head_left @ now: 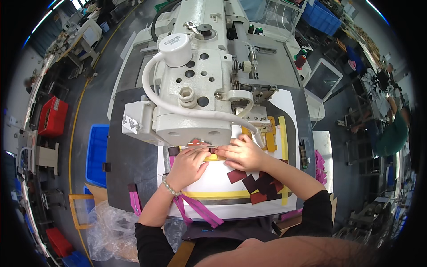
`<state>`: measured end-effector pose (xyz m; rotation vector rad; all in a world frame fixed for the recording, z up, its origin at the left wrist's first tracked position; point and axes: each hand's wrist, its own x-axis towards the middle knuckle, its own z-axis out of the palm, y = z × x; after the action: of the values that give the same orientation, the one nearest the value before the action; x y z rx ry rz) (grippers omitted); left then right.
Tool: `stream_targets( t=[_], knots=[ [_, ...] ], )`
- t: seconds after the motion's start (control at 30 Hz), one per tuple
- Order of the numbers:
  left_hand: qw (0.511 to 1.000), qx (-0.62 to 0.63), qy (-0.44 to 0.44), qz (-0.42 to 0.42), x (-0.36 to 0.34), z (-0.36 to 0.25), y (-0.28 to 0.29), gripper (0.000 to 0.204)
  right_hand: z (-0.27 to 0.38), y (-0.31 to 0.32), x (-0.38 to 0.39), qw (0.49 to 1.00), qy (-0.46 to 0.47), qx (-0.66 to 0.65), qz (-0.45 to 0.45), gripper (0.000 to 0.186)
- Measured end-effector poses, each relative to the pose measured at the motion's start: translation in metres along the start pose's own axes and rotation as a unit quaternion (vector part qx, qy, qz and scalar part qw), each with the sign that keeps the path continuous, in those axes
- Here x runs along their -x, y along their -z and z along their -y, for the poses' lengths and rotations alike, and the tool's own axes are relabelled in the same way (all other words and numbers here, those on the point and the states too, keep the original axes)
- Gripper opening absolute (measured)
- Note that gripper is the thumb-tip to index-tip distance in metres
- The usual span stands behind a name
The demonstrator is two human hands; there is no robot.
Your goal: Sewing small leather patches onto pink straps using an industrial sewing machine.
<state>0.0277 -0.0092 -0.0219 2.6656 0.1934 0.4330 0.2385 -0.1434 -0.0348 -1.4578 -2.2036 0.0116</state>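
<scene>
Both hands work under the head of a white sewing machine (pixel 193 102). My left hand (pixel 190 163), fingers bent and together, presses a small dark piece (pixel 212 151) at a yellow plate (pixel 212 157). My right hand (pixel 240 153) has its thumb and forefinger on that piece, other fingers curled above; the exact grip is partly hidden. Magenta zipper tape (pixel 200 211) runs under my left wrist toward the front edge. Several dark red and brown squares (pixel 260 187) lie beside my right wrist on the white board (pixel 209 180), which has yellow tape strips.
A blue bin (pixel 96 155) and red bin (pixel 52 116) stand left. A dark screen (pixel 322 78), thread cones (pixel 300 58) and pink strips (pixel 320 167) are right. A person in green (pixel 393 133) is at the far right. Plastic bags (pixel 106 229) lie lower left.
</scene>
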Motion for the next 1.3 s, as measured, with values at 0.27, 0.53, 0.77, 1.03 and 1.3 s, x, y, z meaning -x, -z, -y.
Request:
stream_targets(
  t=[0.27, 0.53, 0.77, 1.03, 1.3],
  knots=[
    [0.998, -0.030, -0.049, 0.004, 0.008, 0.012, 0.010, 0.022, 0.002, -0.002, -0.001, 1.000, 0.002, 0.011, 0.011, 0.044],
    [0.989, -0.039, 0.134, -0.038, 0.017, 0.032, 0.054, 0.019, 0.003, -0.002, 0.002, 1.000, -0.008, 0.009, 0.015, 0.046],
    [0.972, -0.002, 0.229, -0.047, 0.033, 0.058, 0.049, 0.021, 0.004, -0.003, 0.003, 1.000, -0.011, 0.010, 0.014, 0.048],
    [0.985, 0.053, 0.158, 0.045, 0.024, 0.050, 0.049, 0.037, 0.004, -0.001, 0.001, 1.000, -0.015, 0.010, 0.023, 0.049],
    [0.879, 0.353, 0.094, 0.307, 0.025, 0.042, 0.056, 0.034, 0.027, -0.004, 0.002, 0.998, -0.066, 0.004, -0.002, 0.042]
  ],
)
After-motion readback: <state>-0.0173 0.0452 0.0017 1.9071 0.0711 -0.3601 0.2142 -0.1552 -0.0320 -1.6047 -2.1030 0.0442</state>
